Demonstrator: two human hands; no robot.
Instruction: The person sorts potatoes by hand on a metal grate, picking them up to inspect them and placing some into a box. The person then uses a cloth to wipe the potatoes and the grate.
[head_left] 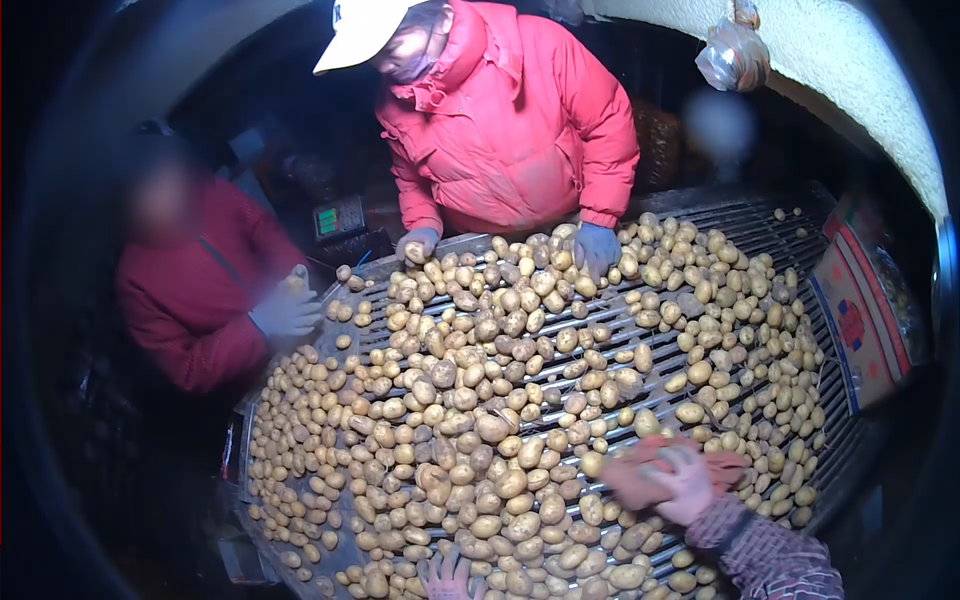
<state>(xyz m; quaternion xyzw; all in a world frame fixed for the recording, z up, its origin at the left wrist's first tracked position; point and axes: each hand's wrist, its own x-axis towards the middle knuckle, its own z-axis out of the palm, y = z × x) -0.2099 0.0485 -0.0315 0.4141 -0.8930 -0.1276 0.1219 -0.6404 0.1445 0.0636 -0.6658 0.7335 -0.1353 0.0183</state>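
Note:
Potatoes [490,425] lie in a thick layer over a slatted metal sorting table [765,235]. At the lower right my right hand [682,486], in a pale pink glove, has its fingers closed on a reddish cloth [640,472]. This cloth rests over the potatoes, and a light potato [592,463] lies at its left edge. My left hand [450,578], gloved too, is at the bottom edge with fingers apart, touching the potatoes around it. Only its front part shows.
Across the table a person in a red padded jacket [510,130] has gloved hands on the potatoes. Another person [195,290] stands at the left, a gloved hand [287,308] holding a potato. A printed cardboard box [850,310] leans at the right edge. A wrapped lamp [733,58] hangs above.

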